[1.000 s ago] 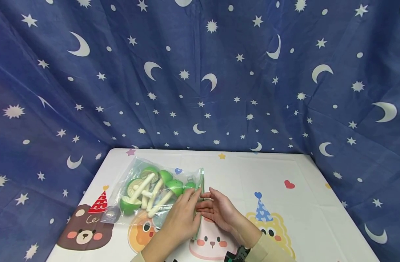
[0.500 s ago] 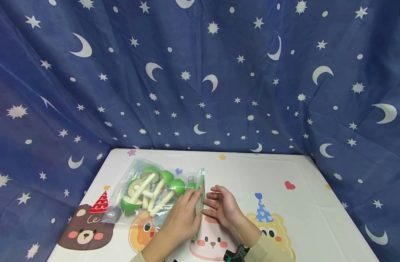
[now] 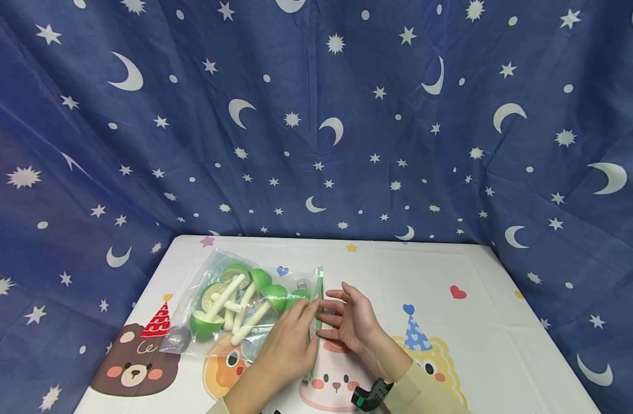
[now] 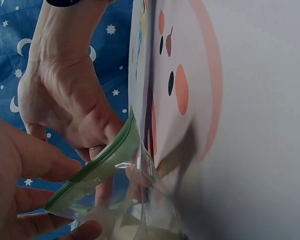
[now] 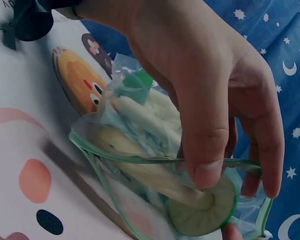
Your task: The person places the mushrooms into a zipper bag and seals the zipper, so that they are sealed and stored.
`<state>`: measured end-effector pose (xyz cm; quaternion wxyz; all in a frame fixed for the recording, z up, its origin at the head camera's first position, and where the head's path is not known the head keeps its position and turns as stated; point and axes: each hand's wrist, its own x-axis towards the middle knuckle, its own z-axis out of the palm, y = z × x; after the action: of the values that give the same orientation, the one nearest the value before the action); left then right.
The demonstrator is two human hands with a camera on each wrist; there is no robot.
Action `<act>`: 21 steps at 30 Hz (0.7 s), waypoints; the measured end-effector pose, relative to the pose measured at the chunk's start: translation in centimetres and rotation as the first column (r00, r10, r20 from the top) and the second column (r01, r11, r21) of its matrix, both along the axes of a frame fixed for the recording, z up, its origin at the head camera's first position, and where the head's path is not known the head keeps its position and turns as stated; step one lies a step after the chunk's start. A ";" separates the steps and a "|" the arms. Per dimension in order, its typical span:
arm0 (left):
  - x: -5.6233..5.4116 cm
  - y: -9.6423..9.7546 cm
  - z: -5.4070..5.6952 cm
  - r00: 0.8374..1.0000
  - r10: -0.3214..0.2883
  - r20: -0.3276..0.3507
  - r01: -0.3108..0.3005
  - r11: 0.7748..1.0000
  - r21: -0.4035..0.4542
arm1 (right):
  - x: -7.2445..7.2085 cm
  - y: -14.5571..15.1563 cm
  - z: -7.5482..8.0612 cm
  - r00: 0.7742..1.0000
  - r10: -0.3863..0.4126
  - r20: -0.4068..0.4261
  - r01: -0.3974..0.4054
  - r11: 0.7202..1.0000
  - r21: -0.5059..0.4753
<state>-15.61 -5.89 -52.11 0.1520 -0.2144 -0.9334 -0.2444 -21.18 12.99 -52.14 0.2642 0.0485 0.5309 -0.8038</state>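
A clear zip bag (image 3: 196,290) with a green-edged mouth lies on its side, holding several green-capped toy mushrooms (image 3: 205,328) with cream stems. My left hand (image 3: 290,339) grips the bag near its mouth; in the right wrist view, that thumb (image 5: 206,172) overlaps the green rim (image 5: 125,159). My right hand (image 3: 355,322) is at the mouth with its fingers apart and gently bent. Through the plastic, the left wrist view shows right-hand fingers (image 4: 104,192) beyond the rim. One mushroom's cap (image 5: 205,215) faces the mouth, its stem running back inside.
Under the bag is a white table cover (image 3: 415,270) printed with cartoon animals, hearts and stars. A blue curtain (image 3: 430,144) with moons and stars hangs behind it and at both sides. A dark device (image 3: 370,395) sits on my right wrist.
My right hand has drawn slightly back from the bag and risen, its fingers spreading more. Mushrooms near the mouth have shifted slightly left. My left hand stays on the bag.
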 end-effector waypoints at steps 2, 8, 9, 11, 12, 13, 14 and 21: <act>0.0 0.0 -0.1 1.000 0.002 -0.002 -0.002 1.000 -0.001 | -0.1 0.0 0.1 1.000 0.007 0.004 -0.007 1.000 0.003; 0.0 0.1 -0.1 1.000 0.010 0.005 -0.010 1.000 0.000 | -0.3 0.0 0.2 0.998 0.061 0.005 -0.061 0.998 0.002; 0.0 0.1 -0.1 1.000 0.011 0.005 -0.011 1.000 0.001 | -0.3 0.0 0.3 0.997 0.074 0.004 -0.074 0.997 0.005; 0.0 0.1 -0.1 1.000 0.012 0.004 -0.012 1.000 0.001 | -0.4 0.1 0.3 0.995 0.099 0.000 -0.099 0.995 0.010; 0.0 0.1 -0.1 1.000 0.013 0.002 -0.013 1.000 0.000 | -0.5 0.1 0.4 0.994 0.111 -0.003 -0.111 0.994 0.013; 0.0 0.1 -0.1 1.000 0.013 0.000 -0.013 1.000 -0.001 | -0.5 0.2 0.4 0.993 0.120 -0.004 -0.120 0.993 0.015; 0.0 0.1 -0.1 1.000 0.013 -0.002 -0.013 1.000 -0.002 | -0.6 0.2 0.4 0.992 0.127 -0.003 -0.127 0.992 0.013; 0.0 0.1 -0.3 1.000 0.015 0.008 -0.016 1.000 0.000 | -0.8 0.4 0.4 0.984 0.178 -0.004 -0.178 0.984 -0.008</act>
<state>-15.66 -5.76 -52.39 0.1502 -0.2061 -0.9356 -0.2443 -22.00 13.40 -51.78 0.3342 -0.0016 0.5303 -0.7792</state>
